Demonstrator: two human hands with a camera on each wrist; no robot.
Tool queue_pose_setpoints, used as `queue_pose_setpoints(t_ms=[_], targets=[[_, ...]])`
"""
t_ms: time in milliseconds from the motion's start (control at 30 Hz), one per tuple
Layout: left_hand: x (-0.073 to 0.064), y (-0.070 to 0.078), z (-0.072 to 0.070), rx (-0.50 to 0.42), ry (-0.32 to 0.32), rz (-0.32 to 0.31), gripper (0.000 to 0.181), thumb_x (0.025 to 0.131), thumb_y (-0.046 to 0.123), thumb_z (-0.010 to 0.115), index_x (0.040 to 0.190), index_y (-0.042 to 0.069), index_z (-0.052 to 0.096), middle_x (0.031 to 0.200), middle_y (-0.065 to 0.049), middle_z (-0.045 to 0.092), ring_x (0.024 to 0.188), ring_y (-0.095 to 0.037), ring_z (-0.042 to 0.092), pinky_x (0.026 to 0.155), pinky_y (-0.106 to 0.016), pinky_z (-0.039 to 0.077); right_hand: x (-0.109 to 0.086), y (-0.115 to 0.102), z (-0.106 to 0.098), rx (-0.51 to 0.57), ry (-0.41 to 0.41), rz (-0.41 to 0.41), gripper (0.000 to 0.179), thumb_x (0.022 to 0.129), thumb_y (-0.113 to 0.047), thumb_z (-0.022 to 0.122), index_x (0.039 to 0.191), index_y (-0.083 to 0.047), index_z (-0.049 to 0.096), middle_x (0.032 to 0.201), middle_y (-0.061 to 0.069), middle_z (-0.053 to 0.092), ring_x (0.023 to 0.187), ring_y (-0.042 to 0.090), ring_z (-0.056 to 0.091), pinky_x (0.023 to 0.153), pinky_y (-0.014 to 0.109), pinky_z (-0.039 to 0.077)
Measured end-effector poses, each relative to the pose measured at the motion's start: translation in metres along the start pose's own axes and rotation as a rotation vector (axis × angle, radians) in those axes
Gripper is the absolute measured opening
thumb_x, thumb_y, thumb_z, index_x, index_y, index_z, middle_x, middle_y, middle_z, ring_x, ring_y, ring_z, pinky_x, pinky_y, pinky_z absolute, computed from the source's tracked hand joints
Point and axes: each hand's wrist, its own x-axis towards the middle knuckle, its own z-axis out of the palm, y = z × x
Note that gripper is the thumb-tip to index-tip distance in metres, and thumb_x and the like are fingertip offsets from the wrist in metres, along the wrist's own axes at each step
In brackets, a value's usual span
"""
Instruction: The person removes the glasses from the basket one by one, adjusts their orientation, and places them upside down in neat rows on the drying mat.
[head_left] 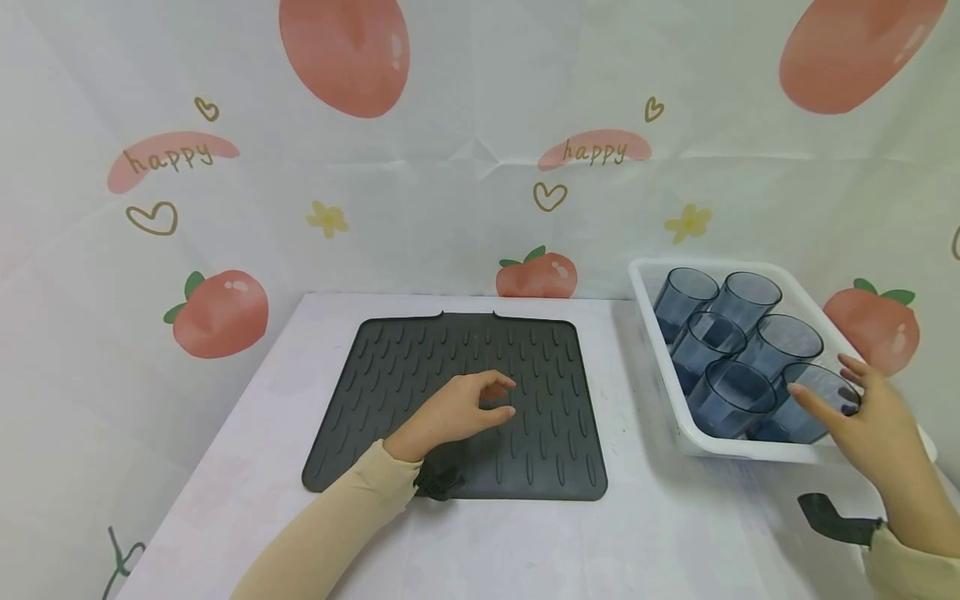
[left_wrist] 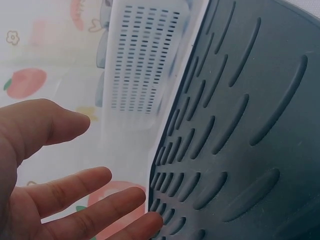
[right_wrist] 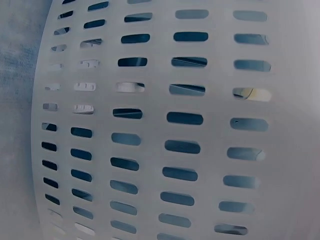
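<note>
Right hand at right edge of frame, thumb and fingers spread apart at rim of blue-tinted glass; contact unclear. Glass sits in lower right corner of white basket, right side of frame, beside five similar glasses. Left hand, frame centre, holds nothing, thumb and fingers apart, above dark ridged mat on table. Right wrist view: basket's slotted wall.

Tumblers, six: transparent, blue-tinted, straight-sided; mouths upward; closely grouped, two rows of three, inside basket. Basket: white, rounded corners, slotted wall; at right. Mat: dark grey, near-rectangular, rounded corners, short elongated ribs, low tab at far edge; flat, left of basket.
</note>
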Motion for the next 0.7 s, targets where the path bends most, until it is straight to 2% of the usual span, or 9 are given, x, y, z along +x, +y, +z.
queue_pose_setpoints(t_ms=[300, 567, 700], targets=[[-0.0026, 0.0014, -0.0014, -0.005, 0.001, -0.008, 0.043, 0.093, 0.031, 0.064, 0.132, 0.012, 0.057, 0.127, -0.009, 0.063, 0.118, -0.022, 0.058, 0.094, -0.044, 0.049, -0.0001, -0.0023, 0.0013, -0.038, -0.036, 0.013, 0.090, 0.095, -0.045, 0.055, 0.150, 0.009, 0.008, 0.144, 0.043, 0.024, 0.115, 0.066, 0.038, 0.088, 0.074, 0.033], [-0.0040, 0.0010, -0.0017, -0.001, 0.008, -0.019, 0.042, 0.094, 0.032, 0.064, 0.131, 0.014, 0.057, 0.127, -0.008, 0.063, 0.117, -0.021, 0.059, 0.093, -0.043, 0.050, -0.0011, -0.0085, 0.0028, -0.076, -0.050, 0.022, 0.092, 0.095, -0.047, 0.055, 0.148, 0.013, 0.010, 0.144, 0.043, 0.023, 0.117, 0.064, 0.036, 0.089, 0.074, 0.033], [-0.0033, 0.0053, -0.0024, -0.014, 0.001, -0.008, 0.043, 0.094, 0.032, 0.063, 0.132, 0.014, 0.057, 0.127, -0.007, 0.062, 0.118, -0.022, 0.058, 0.094, -0.043, 0.050, -0.0027, -0.0103, -0.0017, -0.094, -0.056, 0.030, 0.093, 0.095, -0.047, 0.055, 0.146, 0.016, 0.010, 0.144, 0.045, 0.020, 0.116, 0.065, 0.035, 0.088, 0.074, 0.034]])
